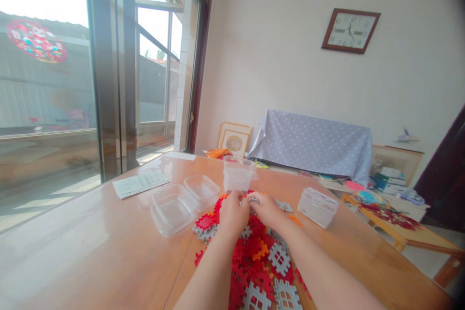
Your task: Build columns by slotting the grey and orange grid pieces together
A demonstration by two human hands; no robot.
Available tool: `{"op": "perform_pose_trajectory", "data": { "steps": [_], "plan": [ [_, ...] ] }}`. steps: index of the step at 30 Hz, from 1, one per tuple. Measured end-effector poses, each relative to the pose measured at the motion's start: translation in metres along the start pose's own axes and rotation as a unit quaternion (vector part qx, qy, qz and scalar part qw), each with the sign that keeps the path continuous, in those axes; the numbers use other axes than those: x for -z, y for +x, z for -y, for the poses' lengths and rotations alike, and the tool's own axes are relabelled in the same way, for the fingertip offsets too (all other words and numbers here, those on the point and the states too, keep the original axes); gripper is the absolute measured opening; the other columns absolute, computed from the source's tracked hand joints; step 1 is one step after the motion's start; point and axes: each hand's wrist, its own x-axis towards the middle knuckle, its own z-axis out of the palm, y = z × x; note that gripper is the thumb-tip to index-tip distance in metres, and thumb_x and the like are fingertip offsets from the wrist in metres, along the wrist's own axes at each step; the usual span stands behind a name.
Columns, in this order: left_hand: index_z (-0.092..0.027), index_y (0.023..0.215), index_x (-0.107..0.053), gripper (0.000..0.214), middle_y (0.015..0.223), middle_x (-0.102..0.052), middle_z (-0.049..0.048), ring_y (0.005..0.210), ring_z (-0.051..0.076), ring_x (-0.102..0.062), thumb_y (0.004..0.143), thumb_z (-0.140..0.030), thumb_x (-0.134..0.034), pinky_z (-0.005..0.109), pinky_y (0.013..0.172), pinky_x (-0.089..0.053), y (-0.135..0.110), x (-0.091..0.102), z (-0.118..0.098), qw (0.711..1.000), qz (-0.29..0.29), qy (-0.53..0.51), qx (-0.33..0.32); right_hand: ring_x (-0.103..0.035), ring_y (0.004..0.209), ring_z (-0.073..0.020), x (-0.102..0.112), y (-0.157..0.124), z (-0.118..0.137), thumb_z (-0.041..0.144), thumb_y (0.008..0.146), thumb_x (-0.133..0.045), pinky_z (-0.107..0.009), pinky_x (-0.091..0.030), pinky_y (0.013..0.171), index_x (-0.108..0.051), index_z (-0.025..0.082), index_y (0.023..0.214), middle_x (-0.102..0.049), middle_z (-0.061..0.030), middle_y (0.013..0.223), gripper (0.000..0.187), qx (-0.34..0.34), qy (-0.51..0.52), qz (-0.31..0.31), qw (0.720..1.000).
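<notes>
My left hand (233,212) and my right hand (267,208) are close together over a pile of red toothed plastic building pieces (250,247). Between the fingertips of my right hand is a small grey toothed building piece (254,200). The fingers of my left hand are bent together right beside it, and what they hold is hidden behind the hand. Grey window-shaped pieces (279,259) and an orange piece (260,250) lie among the red ones under my forearms. Just beyond my hands stands a clear plastic tub (238,174).
Left of the pile sits an opened clear clamshell container (172,208). A printed sheet (140,184) lies farther left on the wooden table (119,252). To the right stands a lidded clear box (317,207). A low wooden stand (417,237) is beyond the table's right edge.
</notes>
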Motion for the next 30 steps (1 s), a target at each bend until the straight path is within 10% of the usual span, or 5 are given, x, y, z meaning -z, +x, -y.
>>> {"op": "perform_pose_trajectory", "data": {
  "steps": [5, 13, 24, 30],
  "plan": [
    [-0.018, 0.095, -0.066, 0.018, 0.093, -0.074, 0.0081, 0.087, 0.021, -0.067, 0.090, -0.031, -0.055, 0.029, 0.075, -0.046, -0.002, -0.002, -0.011, 0.993, -0.033, -0.117, -0.008, -0.069, 0.106, -0.0227, 0.006, -0.015, 0.006, 0.027, 0.091, -0.051, -0.035, -0.051, 0.095, -0.071, 0.025, 0.118, -0.076, -0.0039, 0.113, 0.034, -0.010, 0.026, -0.109, 0.994],
    [-0.016, 0.095, -0.061, 0.035, 0.075, -0.066, 0.0008, 0.066, 0.013, -0.062, 0.075, -0.040, -0.078, 0.024, 0.064, -0.049, -0.012, -0.018, -0.019, 0.894, 0.122, -0.424, 0.070, -0.063, 0.117, -0.0259, 0.013, -0.050, 0.024, 0.022, 0.086, -0.057, -0.042, -0.050, 0.102, -0.062, 0.027, 0.134, -0.069, -0.0085, 0.125, 0.048, 0.020, -0.027, -0.149, 0.988],
    [-0.018, 0.102, -0.057, 0.037, 0.071, -0.063, -0.0030, 0.059, 0.011, -0.057, 0.068, -0.015, -0.070, 0.022, 0.055, -0.041, -0.016, -0.027, -0.015, 0.894, 0.195, -0.399, 0.059, -0.057, 0.128, -0.0276, 0.052, -0.085, 0.018, 0.025, 0.081, -0.067, -0.045, -0.043, 0.112, -0.063, 0.027, 0.135, -0.064, -0.0073, 0.137, 0.054, 0.048, -0.034, -0.040, 0.997],
    [-0.019, 0.106, -0.059, 0.032, 0.084, -0.067, 0.0006, 0.070, 0.013, -0.060, 0.078, -0.031, -0.070, 0.025, 0.066, -0.045, -0.021, -0.026, -0.018, 0.928, 0.185, -0.322, 0.027, -0.064, 0.116, -0.0296, 0.082, -0.101, -0.048, 0.041, 0.079, -0.072, -0.045, -0.050, 0.102, -0.066, 0.022, 0.132, -0.067, -0.0116, 0.131, 0.057, -0.054, 0.024, -0.072, 0.996]
  ]
}}
